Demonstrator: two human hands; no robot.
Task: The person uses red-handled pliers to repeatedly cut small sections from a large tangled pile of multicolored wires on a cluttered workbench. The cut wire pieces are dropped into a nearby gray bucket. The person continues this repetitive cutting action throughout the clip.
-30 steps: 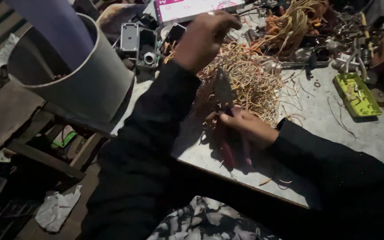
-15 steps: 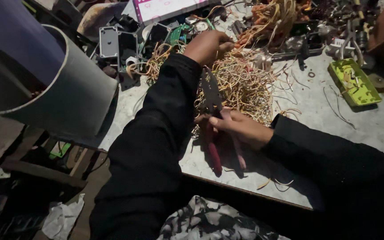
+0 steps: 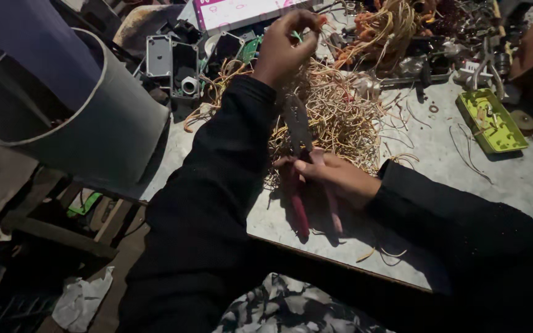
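My right hand [image 3: 337, 177] grips a pair of pliers with red handles [image 3: 299, 206], jaws pointing up into a tangled pile of yellowish wires [image 3: 334, 117] on the grey table [image 3: 439, 166]. My left hand [image 3: 285, 46] is raised farther back above the pile, fingers pinched on a thin wire strand with a small green bit at its tip. Both arms wear black sleeves.
A large grey pipe [image 3: 103, 123] leans at the left beyond the table's edge. Grey junction boxes [image 3: 171, 61] and a pink-edged white box [image 3: 248, 11] lie at the back. A green circuit board [image 3: 491, 120] rests at the right, near orange wire bundles [image 3: 390, 24] and metal scrap.
My left hand has lifted away from the pile toward the back, pulling a wire strand. The right hand keeps the pliers in the same place.
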